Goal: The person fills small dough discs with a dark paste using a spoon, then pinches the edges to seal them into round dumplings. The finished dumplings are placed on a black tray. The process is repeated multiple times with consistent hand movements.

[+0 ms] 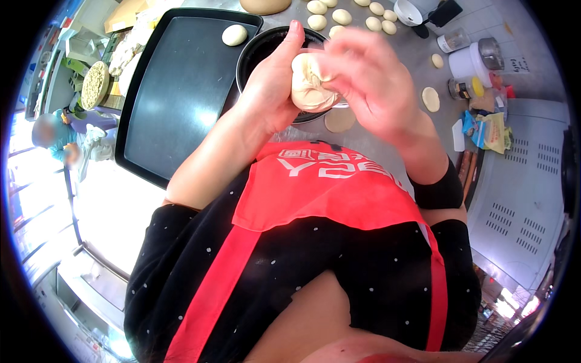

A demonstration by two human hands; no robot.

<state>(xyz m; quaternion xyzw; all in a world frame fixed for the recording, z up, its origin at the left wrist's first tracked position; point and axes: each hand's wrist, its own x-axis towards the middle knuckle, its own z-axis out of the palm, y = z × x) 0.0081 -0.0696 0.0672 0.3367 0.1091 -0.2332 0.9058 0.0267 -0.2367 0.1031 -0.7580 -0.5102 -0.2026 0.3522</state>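
Note:
A dough bun [313, 88] with a pleated, gathered top rests in my left hand [274, 79], whose thumb points up and away. The fingers of my right hand [374, 79] pinch the edge of its gathered dough; they are blurred. Both hands are above a round black pan [254, 50] holding a dark filling, mostly hidden behind them. A flattened dough disc [340, 120] lies on the steel worktop just below the hands. Another flat dough piece [430, 99] lies farther right. On the black baking tray [181, 77] at the left sits one round bun [234, 35].
Several dough balls [342, 17] are spread over the far worktop. Along the right wall stand a white bowl [407, 12], a white tub [467, 63], a yellow-lidded jar [465, 87] and bags [492, 129]. Rolling pins [467, 170] lie beside a vented metal cabinet [517, 195]. A person [63, 136] is at the far left.

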